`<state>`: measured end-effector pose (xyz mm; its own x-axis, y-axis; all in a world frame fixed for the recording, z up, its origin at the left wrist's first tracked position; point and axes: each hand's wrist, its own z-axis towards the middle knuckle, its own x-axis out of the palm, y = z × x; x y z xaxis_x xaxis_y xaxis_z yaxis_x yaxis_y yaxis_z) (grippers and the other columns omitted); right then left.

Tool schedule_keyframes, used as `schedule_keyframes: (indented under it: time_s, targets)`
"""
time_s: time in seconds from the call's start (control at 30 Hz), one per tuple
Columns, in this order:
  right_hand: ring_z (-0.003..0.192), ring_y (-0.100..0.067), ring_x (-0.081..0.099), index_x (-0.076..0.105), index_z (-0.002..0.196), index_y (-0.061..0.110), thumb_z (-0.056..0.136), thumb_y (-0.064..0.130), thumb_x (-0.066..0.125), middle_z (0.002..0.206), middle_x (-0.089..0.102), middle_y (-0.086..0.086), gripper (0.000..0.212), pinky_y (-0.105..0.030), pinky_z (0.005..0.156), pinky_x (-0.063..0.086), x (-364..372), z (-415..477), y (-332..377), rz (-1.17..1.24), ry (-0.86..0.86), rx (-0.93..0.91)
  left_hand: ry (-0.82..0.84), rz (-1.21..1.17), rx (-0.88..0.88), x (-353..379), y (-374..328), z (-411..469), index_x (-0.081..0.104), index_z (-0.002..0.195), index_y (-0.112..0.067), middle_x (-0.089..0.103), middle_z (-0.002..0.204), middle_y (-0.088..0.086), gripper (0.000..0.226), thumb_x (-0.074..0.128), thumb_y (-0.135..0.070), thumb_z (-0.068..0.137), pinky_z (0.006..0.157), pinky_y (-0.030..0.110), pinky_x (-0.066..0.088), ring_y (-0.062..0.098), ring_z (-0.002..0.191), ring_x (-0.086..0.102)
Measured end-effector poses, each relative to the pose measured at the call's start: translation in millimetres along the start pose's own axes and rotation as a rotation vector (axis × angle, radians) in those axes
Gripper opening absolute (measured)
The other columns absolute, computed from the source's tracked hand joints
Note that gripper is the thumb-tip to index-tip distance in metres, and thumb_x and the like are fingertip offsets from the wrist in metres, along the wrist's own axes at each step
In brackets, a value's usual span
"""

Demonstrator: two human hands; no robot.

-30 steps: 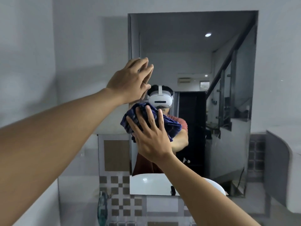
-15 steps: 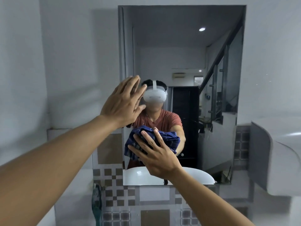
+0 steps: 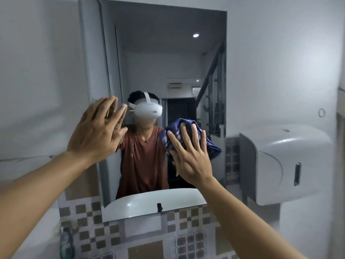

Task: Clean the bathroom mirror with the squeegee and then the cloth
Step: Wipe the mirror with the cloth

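Bottle point(image 3: 66, 243): far lower left, by the wall, I see a greenish container, too blurred for me to tell what it holds.
Left hand point(image 3: 95, 137): flat against the left edge of the mirror, fingers straight and slightly spread, holding nothing.
Mirror point(image 3: 158, 62): upright on the white wall, above a band of checked tiles point(image 3: 145, 238). It reflects the person in a headset.
Basin point(image 3: 149, 202): seen only as a reflection along the mirror's bottom, white, with a small dark fitting at its rim. I cannot see what lies in the bowl.
Cloth point(image 3: 211, 147): dark blue, bunched, pressed against the glass on the mirror's right half, around mid-height.
Right hand point(image 3: 190, 157): palm on the cloth, fingers straight and fanned, pushing it onto the glass.
Dispenser point(image 3: 283, 161): white box on the wall just right of the mirror, with a narrow dark slot on its front. Its contents are hidden from me.
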<state>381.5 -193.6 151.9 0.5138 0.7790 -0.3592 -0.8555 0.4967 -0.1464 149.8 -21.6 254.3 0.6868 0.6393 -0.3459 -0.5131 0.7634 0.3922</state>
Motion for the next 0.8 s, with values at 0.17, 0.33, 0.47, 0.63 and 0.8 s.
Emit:
schedule_keyframes:
  time_s: [0.17, 0.33, 0.47, 0.63, 0.8]
  targets:
    - [0.156, -0.04, 0.006, 0.027, 0.159, 0.03, 0.106, 0.046, 0.024, 0.167, 0.02, -0.014, 0.056, -0.064, 0.121, 0.013, 2.7, -5.9, -26.2, 0.068, -0.08, 0.262, 0.026, -0.009, 0.052, 15.3, -15.3, -19.7, 0.043, 0.151, -0.008, 0.036, 0.155, 0.027, 0.069, 0.043, -0.047, 0.094, 0.118, 0.057, 0.031, 0.043, 0.145, 0.032]
    - [0.156, -0.036, -0.006, 0.018, 0.16, 0.034, 0.106, 0.045, 0.026, 0.17, 0.011, -0.011, 0.056, -0.06, 0.124, 0.004, 10.4, -25.1, -37.2, 0.159, -0.092, 0.347, 0.019, -0.03, 0.039, 21.1, -16.8, -23.0, 0.042, 0.152, -0.009, 0.034, 0.156, 0.027, 0.071, 0.036, -0.047, 0.093, 0.118, 0.06, 0.029, 0.044, 0.147, 0.03]
    - [0.155, -0.033, -0.014, 0.019, 0.161, 0.033, 0.106, 0.047, 0.023, 0.171, 0.005, -0.011, 0.057, -0.058, 0.124, 0.002, 19.9, -47.9, -39.0, 0.193, -0.064, 0.45, 0.011, -0.031, 0.038, 22.4, -15.4, -23.1, 0.042, 0.152, -0.009, 0.034, 0.156, 0.027, 0.071, 0.039, -0.048, 0.092, 0.119, 0.059, 0.029, 0.044, 0.147, 0.03]
    - [0.154, -0.03, -0.018, 0.008, 0.161, 0.036, 0.106, 0.047, 0.027, 0.171, 0.003, -0.011, 0.06, -0.06, 0.124, 0.001, 33.3, -84.2, -32.5, 0.162, -0.006, 0.513, -0.035, -0.026, 0.02, 17.9, -15.6, -20.8, 0.048, 0.148, -0.01, 0.039, 0.153, 0.024, 0.068, 0.046, -0.046, 0.091, 0.116, 0.055, 0.032, 0.043, 0.142, 0.036]
    - [0.155, -0.036, -0.013, 0.004, 0.161, 0.034, 0.105, 0.048, 0.026, 0.17, -0.001, -0.009, 0.062, -0.061, 0.124, 0.003, 46.0, -117.9, -20.0, 0.133, 0.007, 0.519, 0.002, -0.013, -0.028, 16.8, -9.1, -19.0, 0.044, 0.151, -0.01, 0.033, 0.155, 0.023, 0.071, 0.048, -0.046, 0.089, 0.117, 0.054, 0.031, 0.043, 0.143, 0.032]
